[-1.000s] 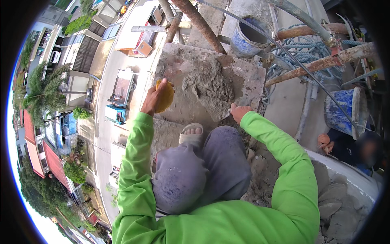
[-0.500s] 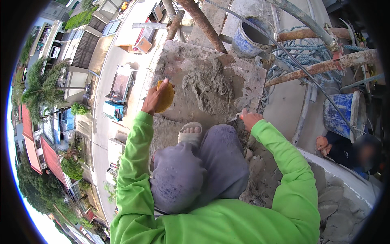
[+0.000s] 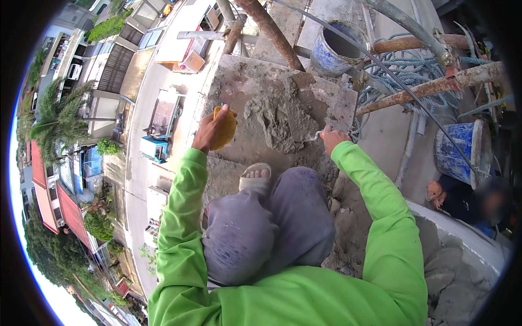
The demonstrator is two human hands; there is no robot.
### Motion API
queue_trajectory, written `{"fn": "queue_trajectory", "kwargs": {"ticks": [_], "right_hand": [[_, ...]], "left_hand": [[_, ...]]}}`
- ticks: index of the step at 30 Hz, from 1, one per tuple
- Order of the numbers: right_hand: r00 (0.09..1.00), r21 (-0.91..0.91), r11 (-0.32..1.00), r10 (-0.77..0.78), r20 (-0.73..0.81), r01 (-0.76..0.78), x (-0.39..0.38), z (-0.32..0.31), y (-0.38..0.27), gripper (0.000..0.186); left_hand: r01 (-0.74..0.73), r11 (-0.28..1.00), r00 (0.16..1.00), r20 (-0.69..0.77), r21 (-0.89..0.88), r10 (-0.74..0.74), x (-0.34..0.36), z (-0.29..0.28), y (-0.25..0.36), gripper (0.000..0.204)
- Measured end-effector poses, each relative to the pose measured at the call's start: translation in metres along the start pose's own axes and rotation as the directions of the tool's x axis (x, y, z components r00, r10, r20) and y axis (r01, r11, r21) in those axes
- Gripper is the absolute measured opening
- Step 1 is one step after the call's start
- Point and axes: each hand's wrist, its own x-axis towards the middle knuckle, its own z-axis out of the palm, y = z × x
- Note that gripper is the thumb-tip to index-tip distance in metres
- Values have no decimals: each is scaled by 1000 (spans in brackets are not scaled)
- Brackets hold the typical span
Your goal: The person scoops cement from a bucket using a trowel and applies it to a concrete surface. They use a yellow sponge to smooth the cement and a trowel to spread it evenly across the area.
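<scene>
My left hand [image 3: 206,132] is closed around a yellow rounded pad [image 3: 226,133], perhaps a sponge, over the left side of a mortar-smeared board [image 3: 231,81]. Wet grey mortar [image 3: 269,122] lies heaped on the middle of that board. In my right hand [image 3: 335,140] is a trowel [image 3: 315,137] with an orange handle, gripped at the board's near right side. Its blade is pressed against the right edge of the mortar heap and is hard to tell from the mortar. My sandalled foot [image 3: 256,176] is just below the board.
Rusty scaffold pipes [image 3: 266,30] cross beyond the board. A blue, mortar-stained bucket [image 3: 329,51] stands at the far right, near coiled rope [image 3: 413,70]. Another bucket [image 3: 455,146] and a co-worker's hand [image 3: 435,194] are at the right. A street [image 3: 138,108] lies far below, left.
My right hand has moved up and slightly left, bringing the trowel from the board's near edge to the mortar heap. My left hand has barely shifted.
</scene>
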Motion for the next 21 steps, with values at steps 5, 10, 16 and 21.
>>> {"fn": "queue_trajectory", "kwargs": {"ticks": [5, 10, 16, 21], "right_hand": [[986, -14, 1000, 19, 165, -17, -11, 49, -16, 40], [999, 54, 998, 23, 35, -25, 3, 9, 11, 48], [987, 47, 997, 59, 149, -67, -7, 76, -7, 49], [991, -6, 999, -47, 125, 48, -13, -29, -4, 47]], "left_hand": [[24, 999, 998, 61, -26, -23, -6, 6, 7, 63], [-13, 1000, 1000, 20, -10, 14, -2, 2, -2, 63], [21, 1000, 999, 28, 21, -21, -5, 11, 2, 64], [25, 998, 1000, 2, 57, -26, 1, 2, -4, 67]]}}
